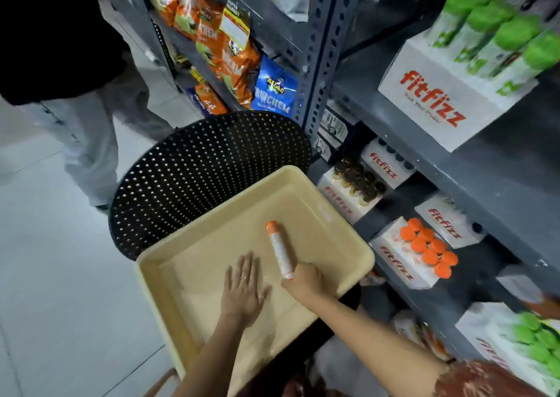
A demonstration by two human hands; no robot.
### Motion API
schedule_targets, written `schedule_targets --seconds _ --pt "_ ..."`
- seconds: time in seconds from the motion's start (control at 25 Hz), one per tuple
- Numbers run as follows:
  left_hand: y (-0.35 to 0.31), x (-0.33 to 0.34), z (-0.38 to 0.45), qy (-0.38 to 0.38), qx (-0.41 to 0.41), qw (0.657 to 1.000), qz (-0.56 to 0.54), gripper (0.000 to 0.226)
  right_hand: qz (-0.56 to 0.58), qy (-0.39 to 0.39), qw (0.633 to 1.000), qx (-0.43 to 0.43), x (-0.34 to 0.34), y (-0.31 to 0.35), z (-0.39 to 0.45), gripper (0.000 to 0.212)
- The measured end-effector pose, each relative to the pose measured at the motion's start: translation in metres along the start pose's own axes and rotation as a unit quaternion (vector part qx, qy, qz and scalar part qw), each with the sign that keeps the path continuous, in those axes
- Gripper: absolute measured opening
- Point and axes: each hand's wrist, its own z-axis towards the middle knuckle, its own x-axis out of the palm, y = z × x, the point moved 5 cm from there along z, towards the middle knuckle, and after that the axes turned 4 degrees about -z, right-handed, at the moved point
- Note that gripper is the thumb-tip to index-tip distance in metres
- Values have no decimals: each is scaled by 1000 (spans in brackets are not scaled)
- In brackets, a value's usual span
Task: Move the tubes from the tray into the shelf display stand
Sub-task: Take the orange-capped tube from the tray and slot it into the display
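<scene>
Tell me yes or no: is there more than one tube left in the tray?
No: only one orange-capped tube lies in the tray, its near end gripped by the right hand, while the left hand rests flat beside it.

A black perforated plastic chair (209, 166) carries a beige rectangular plastic tray (339, 229); one white tube with an orange cap (280, 246) lies in it.
</scene>
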Motion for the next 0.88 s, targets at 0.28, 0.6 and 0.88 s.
schedule_targets --seconds 0.28,0.6,0.88 --pt "-4 -6 3 18 -20 999 -24 70 298 -69 952 15 -40 -15 -7 33" --pt "-82 -85 55 -32 40 998 -18 57 281 -247 916 -147 -161 -45 -47 20" --pt "-243 -143 79 -70 210 975 -19 57 168 -344 908 -169 -297 -117 -138 21"
